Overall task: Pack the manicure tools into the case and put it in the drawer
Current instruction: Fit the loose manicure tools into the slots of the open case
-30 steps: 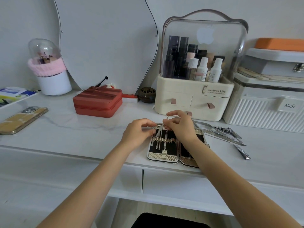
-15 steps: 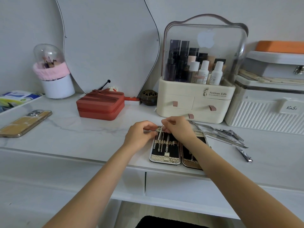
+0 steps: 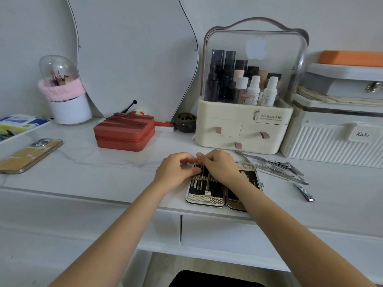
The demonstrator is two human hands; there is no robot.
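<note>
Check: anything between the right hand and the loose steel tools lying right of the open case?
Nothing visible. The right hand is at the open gold-trimmed black manicure case; bare white marble tabletop separates the case from the loose steel manicure tools.

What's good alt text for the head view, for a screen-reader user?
Both hands, left hand and right hand, work at the top of an open manicure case on a white vanity top, with slim tools already in its left half. More loose metal tools lie to the right, before a cosmetics organizer.

Case [image 3: 206, 198] top hidden under hands; pinched item unclear.
</note>
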